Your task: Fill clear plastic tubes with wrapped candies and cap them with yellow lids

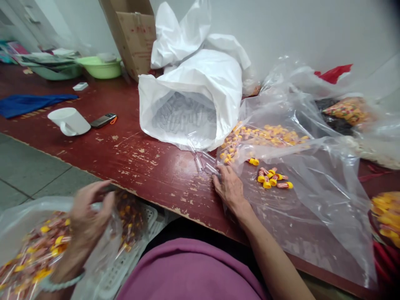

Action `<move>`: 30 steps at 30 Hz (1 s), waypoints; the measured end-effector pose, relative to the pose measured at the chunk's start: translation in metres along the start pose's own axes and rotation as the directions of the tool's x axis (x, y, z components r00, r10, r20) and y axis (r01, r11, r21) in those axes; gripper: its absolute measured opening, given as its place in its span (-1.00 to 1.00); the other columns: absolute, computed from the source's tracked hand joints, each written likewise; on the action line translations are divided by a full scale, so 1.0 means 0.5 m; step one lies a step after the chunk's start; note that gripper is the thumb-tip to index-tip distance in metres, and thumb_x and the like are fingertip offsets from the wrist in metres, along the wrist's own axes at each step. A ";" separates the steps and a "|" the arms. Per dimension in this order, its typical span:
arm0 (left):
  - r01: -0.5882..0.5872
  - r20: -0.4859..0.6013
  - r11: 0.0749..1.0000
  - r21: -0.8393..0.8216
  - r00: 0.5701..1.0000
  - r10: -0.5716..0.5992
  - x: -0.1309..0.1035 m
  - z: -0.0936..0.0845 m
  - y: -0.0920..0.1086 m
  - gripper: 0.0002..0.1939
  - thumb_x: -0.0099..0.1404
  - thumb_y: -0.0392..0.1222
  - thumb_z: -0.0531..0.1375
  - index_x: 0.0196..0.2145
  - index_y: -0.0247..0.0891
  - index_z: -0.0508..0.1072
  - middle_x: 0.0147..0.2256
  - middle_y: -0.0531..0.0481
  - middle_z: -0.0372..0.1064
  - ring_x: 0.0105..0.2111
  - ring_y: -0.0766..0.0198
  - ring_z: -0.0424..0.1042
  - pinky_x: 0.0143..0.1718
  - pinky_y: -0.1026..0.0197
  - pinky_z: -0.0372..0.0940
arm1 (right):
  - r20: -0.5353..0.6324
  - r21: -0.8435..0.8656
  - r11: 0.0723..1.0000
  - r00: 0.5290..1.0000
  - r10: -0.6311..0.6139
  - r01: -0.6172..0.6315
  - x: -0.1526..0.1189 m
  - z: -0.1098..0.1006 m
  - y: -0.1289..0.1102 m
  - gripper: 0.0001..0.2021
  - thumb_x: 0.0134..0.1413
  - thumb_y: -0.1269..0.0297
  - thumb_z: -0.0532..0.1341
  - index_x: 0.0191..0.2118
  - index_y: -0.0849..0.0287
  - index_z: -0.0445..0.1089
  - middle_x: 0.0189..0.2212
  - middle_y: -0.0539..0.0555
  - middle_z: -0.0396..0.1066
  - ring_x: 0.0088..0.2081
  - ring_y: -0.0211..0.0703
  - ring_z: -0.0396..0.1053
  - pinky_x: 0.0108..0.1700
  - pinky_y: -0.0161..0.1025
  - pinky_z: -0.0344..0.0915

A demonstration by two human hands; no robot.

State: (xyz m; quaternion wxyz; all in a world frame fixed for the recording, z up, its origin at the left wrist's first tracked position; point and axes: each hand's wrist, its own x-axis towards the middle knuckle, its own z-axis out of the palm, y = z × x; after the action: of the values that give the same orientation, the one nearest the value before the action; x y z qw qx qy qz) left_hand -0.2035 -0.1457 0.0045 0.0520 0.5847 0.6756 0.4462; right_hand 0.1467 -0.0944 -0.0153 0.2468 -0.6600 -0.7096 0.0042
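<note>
My right hand [231, 189] is low over the table, thumb and fingertips closed at the end of a clear plastic tube [211, 168]. More clear tubes [198, 161] lie beside it, just outside the mouth of a white sack [193, 141] filled with such tubes. To the right of that hand, several small yellow-capped pieces with reddish bodies [270, 178] lie on a clear plastic sheet [315, 216]. My left hand [90, 210], slightly blurred, hovers with fingers apart and nothing visible in them. Below it, a lined tub [18, 208] holds many yellow-capped pieces [37, 246].
A larger heap of yellow-capped pieces [265, 135] sits at the sack's right. On the dark red table [140, 166] are a white mug [70, 121], a phone-like device [103, 120], a blue cloth [34, 103] and a green basin [101, 68]. A cardboard box [137, 41] stands behind.
</note>
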 end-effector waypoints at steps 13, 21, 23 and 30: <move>-0.774 0.609 0.625 -0.098 0.450 0.653 0.078 0.367 0.238 -0.47 0.13 -0.53 -0.01 0.05 -0.27 0.34 0.11 -0.17 0.25 0.14 -0.02 0.09 0.07 -0.11 0.11 | -0.074 0.251 0.968 0.997 0.010 0.009 -0.071 -0.029 0.030 -0.77 0.13 0.35 0.08 -0.09 0.19 0.33 -0.19 0.20 0.39 -0.15 -0.04 0.34 -0.08 -0.09 0.32; -0.385 0.577 0.876 -0.290 0.660 0.481 0.075 0.319 0.248 -0.69 0.27 -0.33 -0.02 -0.03 -0.30 0.30 -0.12 -0.17 0.31 -0.11 0.12 0.30 -0.05 0.05 0.20 | -0.063 0.278 0.960 0.998 0.011 0.007 -0.080 -0.036 0.016 -0.77 0.09 0.41 0.12 -0.11 0.19 0.34 -0.19 0.16 0.39 -0.15 -0.04 0.31 -0.06 -0.09 0.29; -0.171 0.625 0.889 -0.425 0.655 0.425 0.054 0.286 0.268 -0.73 0.30 -0.23 0.01 -0.05 -0.25 0.30 -0.14 -0.09 0.33 -0.12 0.16 0.32 -0.05 0.11 0.21 | -0.061 0.345 0.938 0.998 -0.009 0.029 -0.085 -0.044 0.001 -0.74 0.08 0.44 0.12 -0.09 0.17 0.34 -0.17 0.14 0.38 -0.13 -0.07 0.32 -0.05 -0.11 0.29; 0.712 0.892 0.544 -0.444 0.297 0.340 -0.038 0.257 0.304 -0.70 0.22 -0.13 0.20 -0.10 -0.23 0.34 -0.33 -0.03 0.40 -0.39 0.25 0.42 -0.45 0.29 0.30 | -0.050 0.601 0.799 0.999 0.011 0.021 -0.103 -0.097 -0.036 -0.73 0.12 0.35 0.16 -0.03 0.13 0.31 -0.19 0.06 0.43 -0.24 -0.22 0.39 -0.16 -0.26 0.34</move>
State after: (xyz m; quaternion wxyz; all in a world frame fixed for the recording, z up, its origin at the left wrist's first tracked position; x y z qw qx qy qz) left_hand -0.0087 -0.1043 0.0203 0.7531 0.5264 0.2965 0.2605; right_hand 0.1475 -0.1602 0.0153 0.4612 -0.5458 -0.6668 0.2115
